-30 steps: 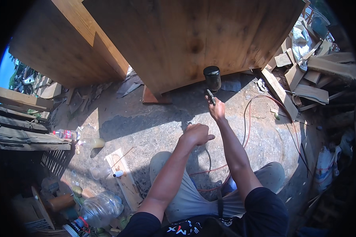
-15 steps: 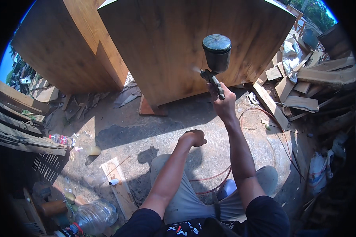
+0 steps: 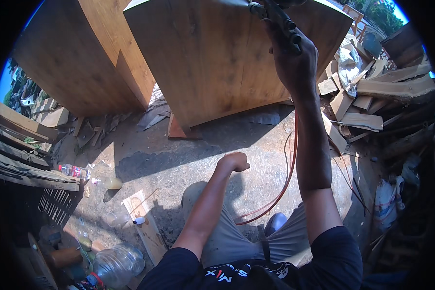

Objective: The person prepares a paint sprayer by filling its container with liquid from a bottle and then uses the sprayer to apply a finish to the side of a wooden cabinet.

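Observation:
My right hand [image 3: 298, 60] is raised before the upper part of a brown wooden cabinet [image 3: 212, 67], closed around a spray gun [image 3: 281, 25]. The gun's nozzle points left, and a pale mist [image 3: 234, 2] shows beside it along the cabinet's top edge. Only the bottom of the gun's paint cup [image 3: 291, 2] is in the picture. A reddish air hose [image 3: 291, 166] hangs from below my right hand and curves down to the ground. Over the ground in front of my knees, my left hand [image 3: 236, 162] is curled into a loose fist with nothing visible in it.
A second wooden cabinet [image 3: 77, 63] stands at the left. Wood offcuts [image 3: 367, 104] are heaped at the right. Bottles [image 3: 106, 182], a large clear jug [image 3: 118, 261] and a board [image 3: 145, 227] lie on the ground at the left. A reddish wooden block [image 3: 181, 129] sits under the near cabinet.
My right hand has carried the spray gun upward and a little right, from the cabinet's lower middle to its top edge. The hose has been drawn up with it. My left hand has hardly moved.

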Action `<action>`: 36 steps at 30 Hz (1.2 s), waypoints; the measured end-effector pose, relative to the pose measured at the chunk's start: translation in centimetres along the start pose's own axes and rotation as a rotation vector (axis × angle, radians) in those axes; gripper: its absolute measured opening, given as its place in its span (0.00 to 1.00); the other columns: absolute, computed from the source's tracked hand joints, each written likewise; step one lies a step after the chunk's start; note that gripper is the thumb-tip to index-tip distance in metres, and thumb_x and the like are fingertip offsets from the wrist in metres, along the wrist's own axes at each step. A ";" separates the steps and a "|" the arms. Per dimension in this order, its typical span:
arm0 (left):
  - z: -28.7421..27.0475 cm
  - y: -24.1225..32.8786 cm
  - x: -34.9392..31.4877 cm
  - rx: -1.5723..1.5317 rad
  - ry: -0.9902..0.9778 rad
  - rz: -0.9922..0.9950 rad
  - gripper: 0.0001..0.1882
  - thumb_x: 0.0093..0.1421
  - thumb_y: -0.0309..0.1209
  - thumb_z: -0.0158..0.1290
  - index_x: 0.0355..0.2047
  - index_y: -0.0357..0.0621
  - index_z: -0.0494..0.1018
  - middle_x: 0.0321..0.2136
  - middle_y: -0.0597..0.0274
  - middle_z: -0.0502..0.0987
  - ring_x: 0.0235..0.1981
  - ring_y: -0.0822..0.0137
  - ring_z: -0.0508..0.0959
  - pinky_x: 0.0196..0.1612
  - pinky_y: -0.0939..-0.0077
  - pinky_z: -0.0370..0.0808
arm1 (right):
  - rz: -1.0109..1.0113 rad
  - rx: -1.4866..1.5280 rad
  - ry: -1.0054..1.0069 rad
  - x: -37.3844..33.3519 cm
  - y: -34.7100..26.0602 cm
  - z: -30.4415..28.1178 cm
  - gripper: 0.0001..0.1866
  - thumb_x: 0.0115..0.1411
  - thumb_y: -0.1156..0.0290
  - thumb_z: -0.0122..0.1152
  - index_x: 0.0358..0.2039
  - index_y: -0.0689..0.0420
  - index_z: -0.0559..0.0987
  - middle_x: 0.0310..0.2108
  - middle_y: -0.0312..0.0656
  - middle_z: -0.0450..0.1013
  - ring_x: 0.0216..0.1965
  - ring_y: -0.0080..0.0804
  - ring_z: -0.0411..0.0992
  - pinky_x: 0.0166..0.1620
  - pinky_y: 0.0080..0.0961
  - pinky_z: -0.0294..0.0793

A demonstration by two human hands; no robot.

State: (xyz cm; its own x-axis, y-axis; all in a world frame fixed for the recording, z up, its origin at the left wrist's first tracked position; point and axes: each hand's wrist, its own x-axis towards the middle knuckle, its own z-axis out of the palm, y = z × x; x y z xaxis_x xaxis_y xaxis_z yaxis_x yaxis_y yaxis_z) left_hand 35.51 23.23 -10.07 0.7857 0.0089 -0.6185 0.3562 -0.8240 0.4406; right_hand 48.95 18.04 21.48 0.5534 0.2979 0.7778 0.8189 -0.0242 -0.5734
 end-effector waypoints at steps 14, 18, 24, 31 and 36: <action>-0.3 -2.1 -1.7 -0.015 0.042 -0.052 0.25 0.66 0.46 0.50 0.54 0.44 0.82 0.55 0.47 0.81 0.57 0.46 0.81 0.61 0.52 0.75 | 0.185 0.012 -0.122 -7.4 5.4 4.1 0.22 0.69 0.49 0.66 0.35 0.58 0.81 0.20 0.49 0.74 0.24 0.50 0.77 0.31 0.41 0.73; -0.1 -2.2 -2.0 -0.033 0.055 -0.065 0.25 0.66 0.46 0.50 0.53 0.42 0.82 0.54 0.45 0.82 0.56 0.45 0.81 0.61 0.53 0.75 | 0.289 -0.025 -0.204 -13.3 8.5 5.4 0.23 0.70 0.49 0.65 0.34 0.59 0.80 0.20 0.52 0.74 0.27 0.56 0.78 0.31 0.44 0.73; 0.2 -1.6 -2.4 -0.024 0.047 -0.080 0.23 0.66 0.44 0.51 0.51 0.42 0.83 0.52 0.43 0.82 0.54 0.45 0.82 0.60 0.51 0.76 | 0.396 -0.034 -0.255 -21.7 14.2 8.0 0.23 0.69 0.49 0.65 0.33 0.59 0.80 0.20 0.54 0.75 0.27 0.57 0.79 0.29 0.43 0.73; -0.1 -0.7 -3.6 -0.069 0.031 -0.120 0.23 0.65 0.44 0.53 0.49 0.38 0.83 0.51 0.42 0.83 0.53 0.45 0.83 0.59 0.52 0.77 | 0.605 -0.080 -0.354 -29.8 19.5 10.1 0.23 0.68 0.49 0.66 0.34 0.59 0.80 0.23 0.58 0.77 0.31 0.60 0.80 0.33 0.48 0.75; -0.1 0.1 -4.6 -0.077 0.034 -0.148 0.23 0.66 0.44 0.54 0.48 0.36 0.84 0.51 0.42 0.83 0.54 0.45 0.83 0.59 0.52 0.77 | 0.668 -0.178 -0.418 -34.1 22.5 11.5 0.23 0.69 0.49 0.64 0.34 0.59 0.79 0.27 0.60 0.78 0.36 0.65 0.79 0.36 0.55 0.75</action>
State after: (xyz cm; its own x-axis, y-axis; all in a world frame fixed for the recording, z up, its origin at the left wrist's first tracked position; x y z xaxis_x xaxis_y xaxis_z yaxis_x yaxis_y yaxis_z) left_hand 31.96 23.23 -7.08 0.7381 0.1475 -0.6584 0.5061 -0.7663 0.3957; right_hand 46.70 18.34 -20.93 0.8607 0.4984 0.1042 0.3668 -0.4648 -0.8059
